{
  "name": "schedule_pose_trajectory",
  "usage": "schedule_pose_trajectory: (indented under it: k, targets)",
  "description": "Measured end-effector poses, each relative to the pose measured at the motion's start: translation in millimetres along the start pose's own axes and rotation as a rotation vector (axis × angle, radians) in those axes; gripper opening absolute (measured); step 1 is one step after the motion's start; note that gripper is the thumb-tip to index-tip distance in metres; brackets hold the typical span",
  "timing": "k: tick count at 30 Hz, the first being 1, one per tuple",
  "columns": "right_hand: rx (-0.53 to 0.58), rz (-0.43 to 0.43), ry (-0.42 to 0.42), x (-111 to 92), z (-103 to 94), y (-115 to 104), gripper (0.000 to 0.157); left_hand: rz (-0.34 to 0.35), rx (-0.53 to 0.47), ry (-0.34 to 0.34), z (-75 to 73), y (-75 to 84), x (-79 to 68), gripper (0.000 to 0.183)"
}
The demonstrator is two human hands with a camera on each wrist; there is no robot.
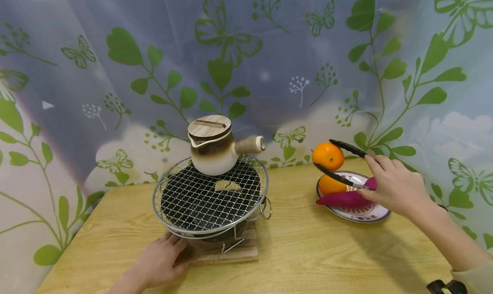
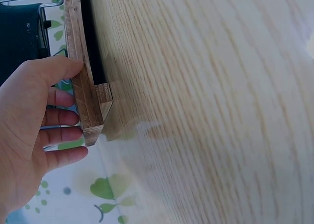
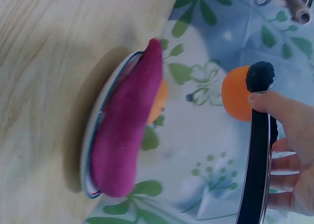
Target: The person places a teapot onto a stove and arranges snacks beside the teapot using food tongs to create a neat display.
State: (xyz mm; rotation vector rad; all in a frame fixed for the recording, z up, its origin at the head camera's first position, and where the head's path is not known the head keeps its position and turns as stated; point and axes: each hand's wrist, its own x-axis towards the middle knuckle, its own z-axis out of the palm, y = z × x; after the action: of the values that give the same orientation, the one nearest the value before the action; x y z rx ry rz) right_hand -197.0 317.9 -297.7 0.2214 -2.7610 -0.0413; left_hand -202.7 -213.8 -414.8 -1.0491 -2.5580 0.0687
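Head view: the right hand (image 1: 400, 182) has its grip closed on black tongs (image 1: 348, 147); the upper orange (image 1: 328, 157) sits between their arms, above the plate (image 1: 381, 211). The plate, on the bench (image 1: 300, 251), bears a lower orange (image 1: 330, 186) and a purple tuber (image 1: 343, 200). The left hand (image 1: 158, 257) is at the wooden board (image 1: 248, 245) beneath the round grill (image 1: 200, 204); a lidded pot (image 1: 213, 157) stands on the mesh.

Left wrist view: the grip pinches the board's corner, thumb against its edge.

Right wrist view: thumb on the tongs, fingers behind; the upper orange shows at their tips, apart from the plate.
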Motion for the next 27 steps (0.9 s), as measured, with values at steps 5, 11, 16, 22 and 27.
schedule_pose_trajectory:
  k: [5, 11, 16, 22, 27]
  targets:
    - [-0.010, -0.106, 0.137, -9.3, -13.4, -14.1, 0.087, 0.010, 0.005, 0.015, 0.6, -0.6, -0.4, 0.045]
    - [-0.014, -0.218, 0.301, -15.1, -21.9, -26.0, 0.089, 0.010, 0.001, 0.012, 0.2, -0.1, -0.2, 0.043]
    - [-0.018, -0.306, 0.464, -16.8, -23.9, -34.3, 0.092, 0.009, -0.003, 0.009, -0.2, -0.5, -0.2, 0.039]
    - [-0.024, -0.371, 0.566, -20.5, -32.6, -45.5, 0.087, 0.008, 0.000, 0.010, -0.6, -1.3, -0.2, 0.036]
    - [0.017, -0.419, 0.583, -19.8, -42.3, -55.6, 0.083, 0.004, -0.001, 0.015, -0.7, -0.6, -0.9, 0.037]
